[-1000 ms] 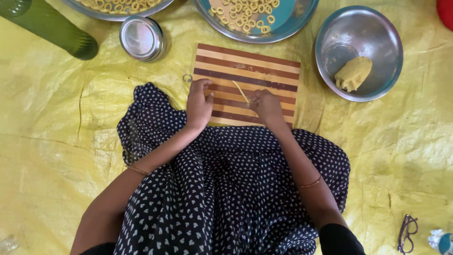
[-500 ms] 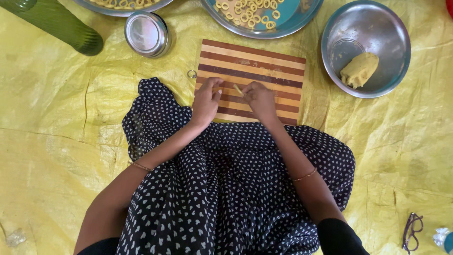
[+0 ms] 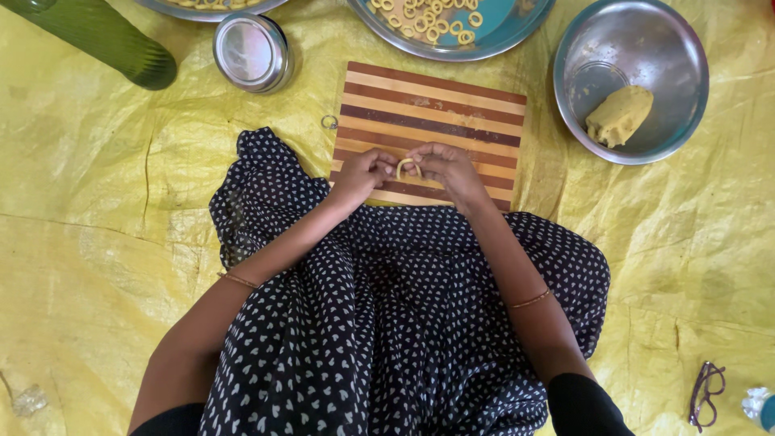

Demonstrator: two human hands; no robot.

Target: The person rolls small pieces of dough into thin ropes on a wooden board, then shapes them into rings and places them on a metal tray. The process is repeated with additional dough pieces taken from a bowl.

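Yellow dough strip (image 3: 408,166) curves between your left hand (image 3: 363,173) and right hand (image 3: 449,169), both pinching it, above the striped wooden board (image 3: 452,109).

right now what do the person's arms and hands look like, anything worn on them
Both forearms are bare. The left hand and right hand wear no gloves, and no rings show from this view. Each wrist carries one thin gold-coloured bangle: the left bangle and the right bangle. Black sleeves cover the upper arms near the bottom edge.
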